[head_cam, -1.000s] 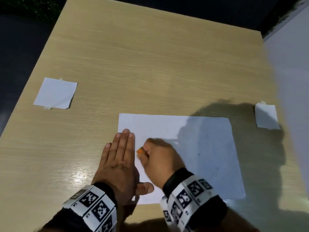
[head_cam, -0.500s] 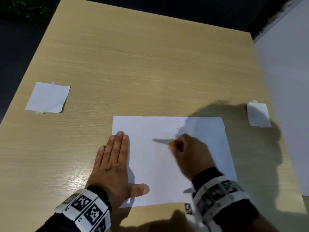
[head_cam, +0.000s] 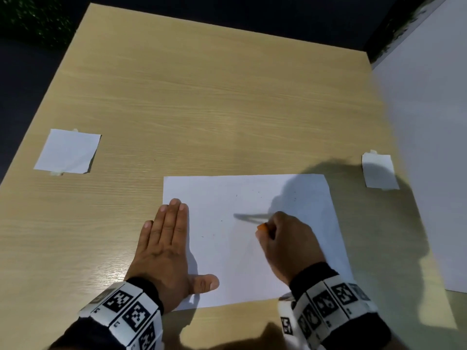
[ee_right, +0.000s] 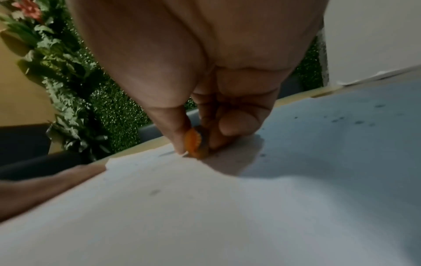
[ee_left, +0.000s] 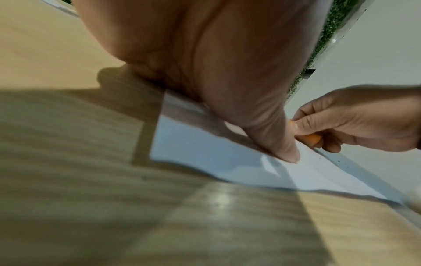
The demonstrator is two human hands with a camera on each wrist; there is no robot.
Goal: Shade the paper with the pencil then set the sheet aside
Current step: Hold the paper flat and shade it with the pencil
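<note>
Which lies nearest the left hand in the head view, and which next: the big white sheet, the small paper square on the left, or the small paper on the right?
1. Big white paper sheet: under the left hand.
2. Small white paper square: far left.
3. Small white paper piece: far right, beyond the right hand.

Table (head_cam: 202, 97): light wood-grain top
Sheet (head_cam: 227, 261): white, flat near the front edge; two small taped papers (head_cam: 67, 151) (head_cam: 379, 170) left and right

White paper (head_cam: 252, 248) flat on table, orange pencil (head_cam: 262, 227) tip touching it
</note>
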